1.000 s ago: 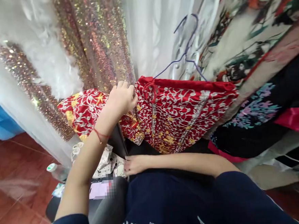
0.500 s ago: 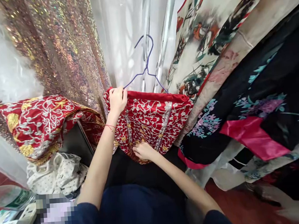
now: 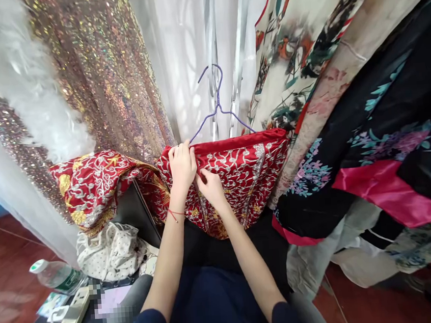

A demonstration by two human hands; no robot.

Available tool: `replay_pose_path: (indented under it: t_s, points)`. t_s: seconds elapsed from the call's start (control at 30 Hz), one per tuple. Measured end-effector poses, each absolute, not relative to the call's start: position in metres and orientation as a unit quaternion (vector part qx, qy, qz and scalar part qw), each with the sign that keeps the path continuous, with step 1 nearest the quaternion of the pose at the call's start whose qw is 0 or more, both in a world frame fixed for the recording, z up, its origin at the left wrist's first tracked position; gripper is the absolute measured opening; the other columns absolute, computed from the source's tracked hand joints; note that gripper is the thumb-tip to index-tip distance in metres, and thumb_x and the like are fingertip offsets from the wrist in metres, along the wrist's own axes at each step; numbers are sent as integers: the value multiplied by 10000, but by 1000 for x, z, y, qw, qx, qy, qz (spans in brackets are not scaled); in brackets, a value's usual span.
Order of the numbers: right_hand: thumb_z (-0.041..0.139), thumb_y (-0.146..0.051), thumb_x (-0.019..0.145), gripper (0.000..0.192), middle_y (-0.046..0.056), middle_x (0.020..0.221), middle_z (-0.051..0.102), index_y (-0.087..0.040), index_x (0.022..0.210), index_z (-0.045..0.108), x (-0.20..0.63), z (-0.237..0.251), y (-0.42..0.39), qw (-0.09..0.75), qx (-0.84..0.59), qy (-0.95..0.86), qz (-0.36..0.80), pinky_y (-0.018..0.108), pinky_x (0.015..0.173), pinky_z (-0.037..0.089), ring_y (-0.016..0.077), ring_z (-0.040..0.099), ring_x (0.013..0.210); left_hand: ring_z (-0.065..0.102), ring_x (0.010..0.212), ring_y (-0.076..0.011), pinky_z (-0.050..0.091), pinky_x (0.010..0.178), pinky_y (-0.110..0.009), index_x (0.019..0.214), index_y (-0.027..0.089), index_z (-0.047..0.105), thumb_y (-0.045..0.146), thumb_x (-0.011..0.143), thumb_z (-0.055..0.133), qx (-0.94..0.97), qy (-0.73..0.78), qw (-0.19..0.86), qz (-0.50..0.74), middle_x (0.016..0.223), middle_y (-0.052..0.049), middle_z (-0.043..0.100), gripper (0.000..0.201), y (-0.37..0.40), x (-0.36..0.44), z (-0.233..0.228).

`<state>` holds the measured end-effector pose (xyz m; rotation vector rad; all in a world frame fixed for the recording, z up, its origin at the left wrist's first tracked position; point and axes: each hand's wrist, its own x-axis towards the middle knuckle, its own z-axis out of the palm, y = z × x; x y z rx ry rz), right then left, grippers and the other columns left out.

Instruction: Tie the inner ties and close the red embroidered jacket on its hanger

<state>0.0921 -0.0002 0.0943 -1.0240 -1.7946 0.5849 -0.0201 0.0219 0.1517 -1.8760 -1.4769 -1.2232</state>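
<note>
A red garment [image 3: 234, 172] with silver and gold embroidery hangs on a purple wire hanger [image 3: 218, 104] in front of me. My left hand [image 3: 183, 166] is closed over the garment's top edge near the hanger's left arm, a red string on the wrist. Just below and to the right, my right hand [image 3: 210, 186] pinches the embroidered cloth, its fingertips close to the left hand. The hanger's hook points up, against the white curtain. More red embroidered cloth [image 3: 91, 185] drapes over a dark chair back on the left.
Behind is a sequinned fabric [image 3: 101, 66]. Floral and black garments [image 3: 364, 121] hang on the right. At lower left are a white dotted cloth [image 3: 109, 252], a plastic bottle [image 3: 57, 276] and a power strip [image 3: 73, 314].
My right hand has moved up from the garment's lower edge to beside my left hand near the top band. My left hand stays at the top edge. The view has shifted slightly.
</note>
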Motion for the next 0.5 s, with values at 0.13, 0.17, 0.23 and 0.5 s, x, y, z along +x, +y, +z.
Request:
replay_pose_path:
  t_s: [0.13,0.17,0.23,0.5]
  points:
    - [276,-503,1026,443,25,710,672,-230,759,500,115,92,-14,479,-343,-741,323,270,624,499,165,643,640,629,1090,-266,376,1064,-453,1268,148,579,343,1041,226,-688,-533,221,-440,1148,-160,701,463,19,-22,152]
    - [265,-527,1027,469,24,708,672,-227,760,508,123,90,-19,479,-330,-736,346,266,606,502,160,643,633,627,1093,-266,377,1063,-453,1272,145,576,339,1040,224,-691,-531,218,-439,1150,-162,699,464,18,-21,151]
    - [316,-564,1014,488,30,733,677,-215,773,555,143,83,-27,488,-319,-716,384,267,597,501,158,641,655,624,1092,-268,378,1063,-458,1279,143,573,333,1037,221,-694,-527,214,-442,1150,-164,696,467,18,-21,150]
    - [616,-599,815,443,67,825,683,-209,636,506,222,52,-21,744,-366,-438,348,264,556,443,177,643,739,608,1125,-271,376,1091,-466,1310,136,555,242,967,324,-703,-520,202,-441,1181,-151,684,427,24,-21,147]
